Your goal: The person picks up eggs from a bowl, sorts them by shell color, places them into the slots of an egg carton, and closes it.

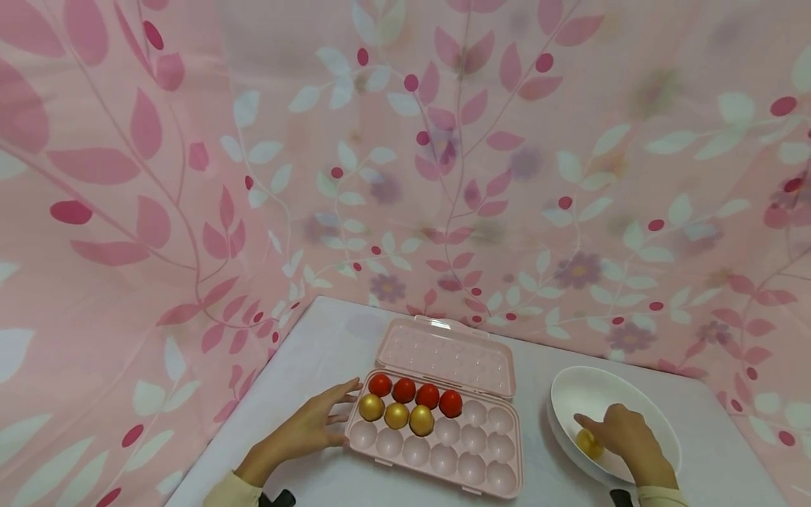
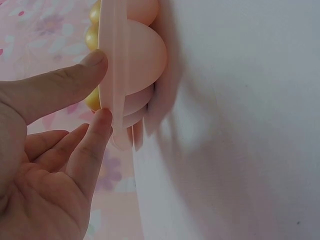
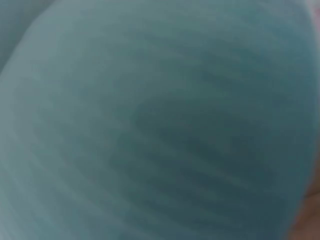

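Note:
A pink egg carton (image 1: pixel 443 459) with its lid (image 1: pixel 450 355) folded back lies on the table. Several red balls (image 1: pixel 404 390) fill part of its far row, and 3 gold balls (image 1: pixel 396 415) sit in the middle row. My left hand (image 1: pixel 310 422) touches the carton's left end; its thumb and a fingertip meet the rim (image 2: pixel 117 65) in the left wrist view. Inside the white bowl (image 1: pixel 659 422), at the right, my right hand (image 1: pixel 624 433) reaches down beside a gold ball (image 1: pixel 589 445). The thumb lies over that ball, while the other fingers are largely hidden.
A white cloth covers the table (image 1: pixel 329 331). Pink floral fabric (image 1: pixel 443 176) hangs behind and to the left. The bowl stands to the right of the carton, with a gap between them. The right wrist view is mostly a blurred bluish surface (image 3: pixel 150 125).

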`<action>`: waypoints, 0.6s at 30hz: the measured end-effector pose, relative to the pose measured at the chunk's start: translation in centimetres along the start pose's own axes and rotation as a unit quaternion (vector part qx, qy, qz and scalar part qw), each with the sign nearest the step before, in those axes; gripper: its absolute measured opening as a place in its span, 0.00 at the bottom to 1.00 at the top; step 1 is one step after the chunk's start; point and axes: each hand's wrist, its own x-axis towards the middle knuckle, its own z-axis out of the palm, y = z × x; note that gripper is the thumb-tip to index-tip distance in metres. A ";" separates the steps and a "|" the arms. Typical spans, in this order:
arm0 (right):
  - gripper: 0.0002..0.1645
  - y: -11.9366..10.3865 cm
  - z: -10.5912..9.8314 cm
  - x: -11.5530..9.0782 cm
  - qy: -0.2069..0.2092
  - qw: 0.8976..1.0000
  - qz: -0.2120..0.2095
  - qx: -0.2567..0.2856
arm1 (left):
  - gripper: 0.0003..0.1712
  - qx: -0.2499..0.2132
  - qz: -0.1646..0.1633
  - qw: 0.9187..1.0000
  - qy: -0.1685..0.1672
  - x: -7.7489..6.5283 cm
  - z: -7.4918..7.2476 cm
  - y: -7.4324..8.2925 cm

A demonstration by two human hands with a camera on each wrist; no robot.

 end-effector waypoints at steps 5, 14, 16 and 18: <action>0.35 0.1 0.9 0.2 -0.023 0.999 0.016 0.016 | 0.59 0.003 0.001 1.000 -0.002 0.0 0.0 -0.2; 0.26 0.3 1.7 0.6 -0.025 0.999 0.008 0.026 | 0.58 -0.006 0.000 1.000 0.000 0.1 0.0 0.0; 0.25 0.3 1.8 0.6 -0.018 0.999 0.000 0.027 | 0.59 -0.008 0.002 1.000 0.002 0.1 0.1 0.1; 0.23 0.2 1.7 0.6 -0.010 0.999 -0.006 0.031 | 0.59 -0.011 -0.001 1.000 0.003 0.1 0.1 0.2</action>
